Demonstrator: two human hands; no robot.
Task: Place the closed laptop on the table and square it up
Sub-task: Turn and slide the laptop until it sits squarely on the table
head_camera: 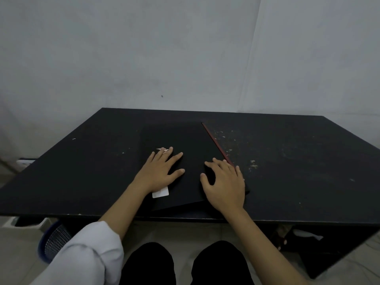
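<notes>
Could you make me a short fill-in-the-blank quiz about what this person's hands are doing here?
1. Both hands rest flat on a closed black ____.
2. The laptop lies on a ____ table, askew to its front edge.
3. The left hand partly covers a ____ sticker.
4. The right hand sits near the laptop's ____ edge stripe.

Answers: laptop; black; white; red

no readable text; the white sticker on the laptop looks blank.

Closed black laptop flat on table, skewed; left hand and right hand flat on lid.
</notes>
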